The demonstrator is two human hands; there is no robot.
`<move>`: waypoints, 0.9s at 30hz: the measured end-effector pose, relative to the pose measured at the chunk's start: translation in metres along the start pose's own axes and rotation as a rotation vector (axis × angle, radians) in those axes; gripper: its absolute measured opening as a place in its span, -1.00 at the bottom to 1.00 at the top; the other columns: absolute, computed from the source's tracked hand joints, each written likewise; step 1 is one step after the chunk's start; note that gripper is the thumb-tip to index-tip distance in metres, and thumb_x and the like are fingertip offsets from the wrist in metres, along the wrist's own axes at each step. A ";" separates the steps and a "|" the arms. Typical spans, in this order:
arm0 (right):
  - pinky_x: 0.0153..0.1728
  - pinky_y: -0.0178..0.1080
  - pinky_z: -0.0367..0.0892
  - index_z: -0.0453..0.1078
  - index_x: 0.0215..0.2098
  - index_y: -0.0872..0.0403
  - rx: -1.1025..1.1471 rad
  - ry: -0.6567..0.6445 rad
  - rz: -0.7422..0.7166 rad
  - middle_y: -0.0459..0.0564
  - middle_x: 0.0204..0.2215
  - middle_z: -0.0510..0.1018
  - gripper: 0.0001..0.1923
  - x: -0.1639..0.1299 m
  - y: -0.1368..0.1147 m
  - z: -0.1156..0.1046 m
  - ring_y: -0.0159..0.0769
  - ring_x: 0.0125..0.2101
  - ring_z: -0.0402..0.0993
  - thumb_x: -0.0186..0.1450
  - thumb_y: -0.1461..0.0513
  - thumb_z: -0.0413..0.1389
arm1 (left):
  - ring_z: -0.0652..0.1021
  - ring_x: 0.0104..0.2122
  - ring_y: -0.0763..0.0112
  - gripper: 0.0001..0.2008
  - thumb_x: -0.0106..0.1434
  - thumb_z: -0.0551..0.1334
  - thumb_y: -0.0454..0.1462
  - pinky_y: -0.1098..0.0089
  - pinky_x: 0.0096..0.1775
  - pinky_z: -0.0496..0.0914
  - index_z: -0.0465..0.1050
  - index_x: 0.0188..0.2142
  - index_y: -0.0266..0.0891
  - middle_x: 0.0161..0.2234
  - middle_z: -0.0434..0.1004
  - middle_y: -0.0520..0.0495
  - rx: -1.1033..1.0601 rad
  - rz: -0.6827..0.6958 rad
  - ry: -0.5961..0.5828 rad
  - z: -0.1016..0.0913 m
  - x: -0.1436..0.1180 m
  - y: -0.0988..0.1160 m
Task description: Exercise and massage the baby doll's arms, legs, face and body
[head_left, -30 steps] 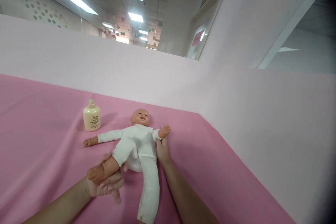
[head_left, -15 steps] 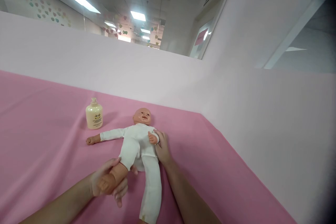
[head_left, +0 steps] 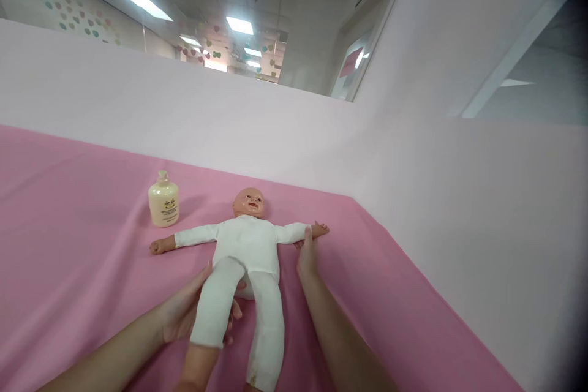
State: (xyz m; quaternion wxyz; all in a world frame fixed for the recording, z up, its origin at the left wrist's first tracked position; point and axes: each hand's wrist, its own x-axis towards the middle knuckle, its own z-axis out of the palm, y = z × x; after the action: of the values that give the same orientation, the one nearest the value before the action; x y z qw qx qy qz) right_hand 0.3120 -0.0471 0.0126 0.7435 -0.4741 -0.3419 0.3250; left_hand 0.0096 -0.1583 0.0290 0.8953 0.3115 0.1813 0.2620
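Note:
A baby doll (head_left: pixel 250 245) with a white cloth body lies on its back on the pink sheet (head_left: pixel 92 196), both arms stretched out sideways. My left hand (head_left: pixel 184 312) is curled under and around the doll's leg on the left, at the thigh, with the fingertips showing between the legs. At the doll's wrist on the right, my right hand (head_left: pixel 309 254) has hold of the arm, its thumb on top and its other fingers mostly hidden beneath. Left of the doll's head stands a pale yellow pump bottle (head_left: pixel 164 201).
A white wall (head_left: pixel 229 128) rises behind the sheet and continues down the right side. Above it is a window (head_left: pixel 174 12) with coloured heart stickers, ceiling lights and a door beyond.
The doll's arm on the right has swung from across its body out to the side, with my right hand. The leg in my left hand has lowered and straightened.

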 end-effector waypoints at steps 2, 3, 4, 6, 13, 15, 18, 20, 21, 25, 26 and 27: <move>0.00 -0.08 0.54 0.10 0.41 -0.08 0.039 0.081 0.055 0.10 0.35 0.29 -0.17 0.006 -0.001 -0.005 -0.07 0.22 0.43 0.26 -0.15 0.12 | 0.64 -0.33 0.18 -0.37 0.35 0.19 0.17 0.16 -0.16 0.54 0.60 0.03 -0.33 -0.23 0.69 -0.18 0.022 -0.009 0.037 -0.003 0.002 -0.002; -0.01 -0.11 0.54 0.17 0.37 -0.08 0.060 0.123 0.085 0.07 0.35 0.30 -0.21 0.008 -0.001 -0.006 -0.09 0.22 0.43 0.24 -0.13 0.13 | 0.64 -0.32 0.18 -0.39 0.32 0.24 0.15 0.17 -0.15 0.54 0.60 0.01 -0.34 -0.21 0.69 -0.18 0.036 -0.010 0.052 -0.005 0.003 -0.003; -0.04 -0.13 0.54 0.22 0.33 -0.07 0.071 0.161 0.104 0.07 0.33 0.33 -0.24 0.010 -0.002 -0.008 -0.10 0.20 0.45 0.22 -0.09 0.15 | 0.65 -0.32 0.18 -0.40 0.30 0.28 0.14 0.18 -0.14 0.53 0.61 -0.01 -0.36 -0.20 0.69 -0.19 0.051 -0.013 0.065 -0.007 0.003 -0.003; -0.12 -0.17 0.53 0.29 0.27 -0.04 0.091 0.206 0.136 0.08 0.21 0.47 -0.30 0.012 -0.002 -0.009 -0.11 0.11 0.52 0.18 -0.01 0.16 | 0.65 -0.32 0.18 -0.38 0.26 0.29 0.17 0.20 -0.14 0.52 0.63 -0.06 -0.36 -0.20 0.69 -0.20 0.085 -0.026 0.095 -0.007 0.003 -0.002; -0.36 -0.24 0.45 0.46 -0.01 0.00 0.063 0.146 0.141 -0.05 -0.21 0.65 -0.47 0.009 0.001 -0.006 -0.16 -0.20 0.60 0.03 0.09 0.21 | 0.65 -0.12 0.11 -0.34 0.14 0.41 0.19 0.26 -0.01 0.48 0.59 -0.01 -0.30 -0.17 0.70 -0.21 0.359 0.050 0.409 0.003 0.001 0.001; -0.39 -0.25 0.43 0.47 -0.08 0.00 0.084 0.133 0.152 -0.08 -0.30 0.64 -0.52 0.007 -0.001 -0.004 -0.18 -0.27 0.59 0.02 0.07 0.23 | 0.63 -0.02 0.06 -0.28 0.10 0.42 0.20 0.22 0.06 0.47 0.56 0.05 -0.29 -0.04 0.68 -0.24 0.431 0.106 0.442 0.002 0.003 0.001; -0.40 -0.23 0.43 0.44 -0.27 0.00 0.105 0.093 0.182 -0.10 -0.41 0.61 -0.64 0.003 -0.006 -0.001 -0.19 -0.35 0.56 0.06 -0.02 0.26 | 0.60 0.07 0.00 -0.27 0.16 0.36 0.21 0.18 0.14 0.43 0.55 0.08 -0.31 0.07 0.64 -0.26 0.569 0.169 0.427 0.000 0.004 0.003; -0.36 -0.20 0.44 0.40 -0.34 -0.01 0.097 0.059 0.201 -0.10 -0.46 0.59 -0.63 0.000 -0.009 0.001 -0.18 -0.36 0.56 0.12 -0.10 0.25 | 0.58 0.10 -0.02 -0.30 0.21 0.32 0.20 0.16 0.16 0.42 0.54 0.10 -0.30 0.09 0.63 -0.24 0.650 0.191 0.431 0.000 0.003 0.005; -0.34 -0.20 0.45 0.39 -0.35 -0.02 0.089 0.042 0.206 -0.10 -0.48 0.59 -0.61 -0.001 -0.010 0.002 -0.18 -0.36 0.56 0.16 -0.14 0.22 | 0.57 0.12 -0.03 -0.31 0.23 0.31 0.19 0.15 0.17 0.42 0.54 0.11 -0.28 0.10 0.63 -0.23 0.677 0.197 0.446 0.001 0.003 0.006; -0.33 -0.18 0.44 0.36 -0.39 -0.03 0.096 0.029 0.223 -0.10 -0.55 0.55 -0.50 -0.003 -0.012 0.004 -0.18 -0.41 0.55 0.25 -0.26 0.05 | 0.54 0.15 -0.07 -0.35 0.22 0.31 0.18 0.11 0.18 0.41 0.56 0.08 -0.25 0.11 0.62 -0.22 0.732 0.228 0.493 0.006 0.001 0.009; -0.33 -0.17 0.45 0.36 -0.39 -0.02 0.116 0.038 0.225 -0.10 -0.55 0.54 -0.50 -0.003 -0.011 0.004 -0.18 -0.41 0.54 0.25 -0.26 0.05 | 0.54 0.15 -0.07 -0.35 0.23 0.31 0.18 0.10 0.18 0.41 0.56 0.08 -0.25 0.11 0.61 -0.23 0.738 0.243 0.495 0.007 0.001 0.009; -0.31 -0.17 0.45 0.37 -0.36 -0.02 0.137 0.050 0.223 -0.11 -0.54 0.55 -0.52 -0.002 -0.010 0.004 -0.18 -0.41 0.54 0.23 -0.24 0.08 | 0.54 0.15 -0.07 -0.36 0.24 0.30 0.17 0.10 0.18 0.41 0.55 0.09 -0.26 0.11 0.61 -0.23 0.742 0.258 0.494 0.007 0.001 0.009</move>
State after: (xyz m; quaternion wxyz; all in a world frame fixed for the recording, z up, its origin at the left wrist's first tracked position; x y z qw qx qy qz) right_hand 0.3088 -0.0506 0.0231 0.7416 -0.4653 -0.2453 0.4164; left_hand 0.0106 -0.1551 0.0397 0.6136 0.5590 0.4303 0.3549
